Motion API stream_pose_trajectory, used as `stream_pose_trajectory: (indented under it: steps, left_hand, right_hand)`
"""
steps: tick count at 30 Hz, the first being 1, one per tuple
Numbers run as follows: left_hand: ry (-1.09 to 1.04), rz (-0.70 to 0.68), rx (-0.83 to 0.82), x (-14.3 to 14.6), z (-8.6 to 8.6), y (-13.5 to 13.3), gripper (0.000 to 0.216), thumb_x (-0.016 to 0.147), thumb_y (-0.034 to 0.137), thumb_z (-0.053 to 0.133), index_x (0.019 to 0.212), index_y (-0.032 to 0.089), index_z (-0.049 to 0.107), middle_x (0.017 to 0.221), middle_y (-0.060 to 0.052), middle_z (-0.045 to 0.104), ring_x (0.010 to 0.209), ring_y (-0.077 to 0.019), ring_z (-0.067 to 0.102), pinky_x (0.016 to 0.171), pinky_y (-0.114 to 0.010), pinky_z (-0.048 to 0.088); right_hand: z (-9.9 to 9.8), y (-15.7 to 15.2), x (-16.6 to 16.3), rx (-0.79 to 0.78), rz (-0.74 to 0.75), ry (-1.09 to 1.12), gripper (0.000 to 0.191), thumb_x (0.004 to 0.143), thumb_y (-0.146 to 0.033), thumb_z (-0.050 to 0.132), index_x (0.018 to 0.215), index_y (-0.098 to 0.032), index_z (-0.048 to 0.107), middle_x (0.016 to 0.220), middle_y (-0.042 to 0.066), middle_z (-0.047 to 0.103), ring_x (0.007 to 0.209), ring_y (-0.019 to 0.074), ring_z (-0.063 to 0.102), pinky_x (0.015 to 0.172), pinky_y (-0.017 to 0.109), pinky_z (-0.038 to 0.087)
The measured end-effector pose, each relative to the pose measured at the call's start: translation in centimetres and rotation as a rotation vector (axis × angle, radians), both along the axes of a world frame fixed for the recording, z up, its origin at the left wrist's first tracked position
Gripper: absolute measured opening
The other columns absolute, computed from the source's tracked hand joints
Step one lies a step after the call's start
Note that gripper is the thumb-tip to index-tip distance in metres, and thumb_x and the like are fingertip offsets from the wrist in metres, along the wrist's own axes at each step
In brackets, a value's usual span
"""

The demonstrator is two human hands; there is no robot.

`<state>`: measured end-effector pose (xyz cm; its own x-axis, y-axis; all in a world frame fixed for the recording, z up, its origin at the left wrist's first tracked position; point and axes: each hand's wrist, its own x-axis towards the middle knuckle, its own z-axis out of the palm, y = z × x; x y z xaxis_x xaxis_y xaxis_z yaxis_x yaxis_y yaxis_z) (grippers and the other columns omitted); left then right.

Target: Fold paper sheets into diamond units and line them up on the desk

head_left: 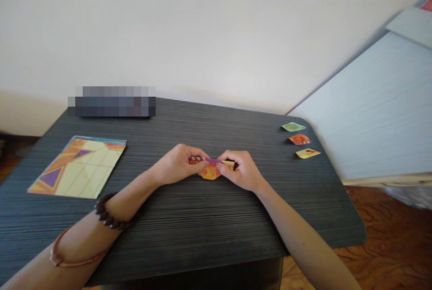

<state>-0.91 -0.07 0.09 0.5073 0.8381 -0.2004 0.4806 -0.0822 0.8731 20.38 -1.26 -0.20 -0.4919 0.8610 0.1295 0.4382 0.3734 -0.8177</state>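
Observation:
A small folded paper piece (209, 171), orange and yellow with a purple striped edge, lies at the middle of the dark striped table (189, 227). My left hand (180, 164) pinches its left end with curled fingers. My right hand (241, 171) pinches its right end the same way. Both hands rest on the tabletop, and their fingers hide much of the paper. My left wrist wears a dark bead bracelet and a thin copper bangle.
A patterned paper sheet (81, 166) lies flat at the left. Three small folded pieces, green (293, 126), orange (299, 139) and yellow (307, 153), sit in a row near the right edge. A pale board (378, 114) leans beside the table on the right.

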Motion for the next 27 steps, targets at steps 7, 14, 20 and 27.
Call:
stream_pose_trajectory:
  steps: [7, 14, 20, 27]
  left_hand:
    - [0.033, -0.012, -0.005, -0.5, 0.7, 0.2, 0.031, 0.078, 0.038, 0.054, 0.090, 0.016, 0.071, 0.062, 0.002, 0.065, 0.050, -0.0083, 0.050, 0.049, -0.018, 0.038]
    - [0.050, -0.027, -0.021, -0.6, 0.7, 0.3, 0.031, 0.078, 0.039, 0.054, 0.087, 0.015, 0.072, 0.060, 0.002, 0.063, 0.049, -0.0080, 0.047, 0.047, -0.018, 0.035]
    - [0.039, -0.047, -0.042, -0.9, 0.7, 0.5, 0.033, 0.079, 0.041, 0.055, 0.091, 0.015, 0.071, 0.065, 0.001, 0.065, 0.053, -0.0092, 0.050, 0.051, -0.018, 0.037]
    - [0.052, 0.020, 0.016, -1.9, 0.4, 0.9, 0.032, 0.078, 0.040, 0.054, 0.089, 0.015, 0.072, 0.069, 0.000, 0.068, 0.058, -0.0112, 0.055, 0.053, -0.019, 0.040]
  right_hand:
    - [0.4, 0.5, 0.6, -0.001, 0.089, -0.135, 0.019, 0.079, -0.022, 0.051, 0.062, -0.016, 0.055, 0.050, -0.005, 0.043, 0.046, 0.0056, 0.038, 0.047, 0.019, 0.028]
    - [0.6, 0.7, 1.0, -0.021, 0.175, -0.120, 0.014, 0.076, -0.016, 0.049, 0.064, -0.015, 0.057, 0.049, -0.005, 0.051, 0.042, 0.0050, 0.041, 0.046, 0.018, 0.031]
    - [0.7, 0.9, 1.8, -0.215, 0.265, -0.013, 0.020, 0.078, -0.011, 0.045, 0.084, -0.014, 0.063, 0.062, -0.001, 0.066, 0.056, 0.0084, 0.062, 0.055, 0.017, 0.045]
    - [0.0, 1.2, 3.1, -0.332, 0.223, 0.091, 0.023, 0.075, -0.009, 0.043, 0.074, -0.012, 0.065, 0.065, 0.003, 0.068, 0.054, 0.0107, 0.064, 0.054, 0.021, 0.050]
